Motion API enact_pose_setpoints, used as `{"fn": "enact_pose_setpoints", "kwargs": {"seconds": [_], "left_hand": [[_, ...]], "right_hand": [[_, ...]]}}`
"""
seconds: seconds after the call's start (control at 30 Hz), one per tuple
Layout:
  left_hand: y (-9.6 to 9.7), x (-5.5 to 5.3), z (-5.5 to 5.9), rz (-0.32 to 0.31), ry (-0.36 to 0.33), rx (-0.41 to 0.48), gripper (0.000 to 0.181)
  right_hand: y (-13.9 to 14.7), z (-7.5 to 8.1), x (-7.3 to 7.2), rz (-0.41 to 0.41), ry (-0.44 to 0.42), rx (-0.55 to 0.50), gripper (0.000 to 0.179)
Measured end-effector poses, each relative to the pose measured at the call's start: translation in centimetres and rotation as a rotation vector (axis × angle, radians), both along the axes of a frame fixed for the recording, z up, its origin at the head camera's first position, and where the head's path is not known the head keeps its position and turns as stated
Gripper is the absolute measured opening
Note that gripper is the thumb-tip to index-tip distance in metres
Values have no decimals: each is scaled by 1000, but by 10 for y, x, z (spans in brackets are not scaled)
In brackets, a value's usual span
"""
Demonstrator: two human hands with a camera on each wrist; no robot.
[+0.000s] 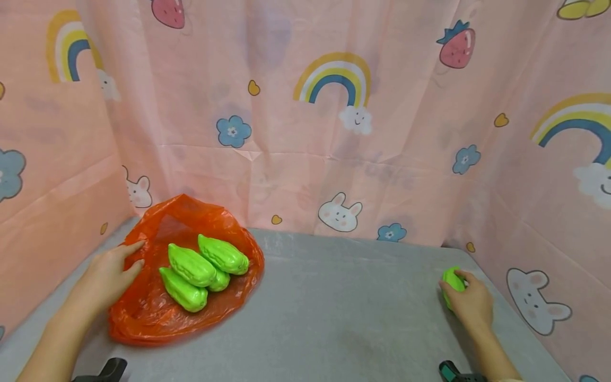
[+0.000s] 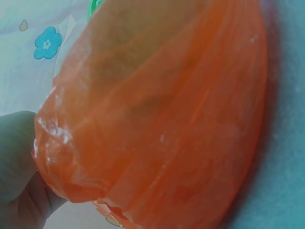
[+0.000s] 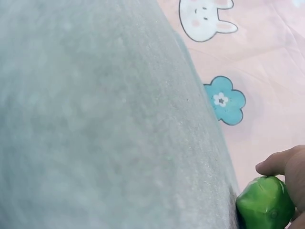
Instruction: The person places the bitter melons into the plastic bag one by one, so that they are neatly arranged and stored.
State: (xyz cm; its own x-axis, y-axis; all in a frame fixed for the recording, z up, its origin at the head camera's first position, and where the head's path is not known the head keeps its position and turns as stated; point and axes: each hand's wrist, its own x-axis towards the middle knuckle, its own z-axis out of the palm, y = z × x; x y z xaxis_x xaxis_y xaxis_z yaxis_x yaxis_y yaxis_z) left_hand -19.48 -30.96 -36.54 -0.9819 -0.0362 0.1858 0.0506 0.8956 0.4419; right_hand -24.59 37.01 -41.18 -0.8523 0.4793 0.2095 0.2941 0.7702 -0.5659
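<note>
An orange plastic bag (image 1: 157, 313) lies at the left of the table with its mouth spread wide. Inside it several bright green papayas (image 1: 191, 265) are heaped together. My left hand (image 1: 107, 276) pinches the bag's left rim between thumb and fingers; in the left wrist view the bag (image 2: 157, 129) fills most of the picture and covers part of the hand (image 2: 16, 162). Far to the right, my right hand (image 1: 472, 302) grips another green papaya (image 1: 452, 285) at the table's right side. The right wrist view shows this papaya (image 3: 266, 205) end-on, with the thumb across its top.
The grey table (image 1: 334, 307) stretches between the bag and my right hand. A pink patterned curtain (image 1: 286, 175) hangs along the back and both sides. Dark device parts (image 1: 458, 371) show near each wrist at the bottom edge.
</note>
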Motion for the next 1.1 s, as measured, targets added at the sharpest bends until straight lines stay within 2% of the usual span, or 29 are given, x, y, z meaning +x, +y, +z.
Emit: {"fn": "enact_pose_setpoints", "kwargs": {"seconds": [0.27, 0.4, 0.67, 0.8, 1.1], "left_hand": [[0, 0, 2, -5, -2, -7, 56], [0, 0, 1, -16, 19, -14, 55], [0, 0, -1, -17, 46, -17, 54], [1, 1, -1, -16, 45, -7, 54], [1, 2, 0, -2, 27, 1, 55]], "right_hand": [[0, -5, 1, 5, 41, 7, 56], [-2, -5, 4, 43, 90, -1, 54], [-10, 7, 5, 170, 120, -22, 54], [-16, 14, 7, 193, 125, -40, 54], [-32, 28, 11, 251, 206, 27, 53]]}}
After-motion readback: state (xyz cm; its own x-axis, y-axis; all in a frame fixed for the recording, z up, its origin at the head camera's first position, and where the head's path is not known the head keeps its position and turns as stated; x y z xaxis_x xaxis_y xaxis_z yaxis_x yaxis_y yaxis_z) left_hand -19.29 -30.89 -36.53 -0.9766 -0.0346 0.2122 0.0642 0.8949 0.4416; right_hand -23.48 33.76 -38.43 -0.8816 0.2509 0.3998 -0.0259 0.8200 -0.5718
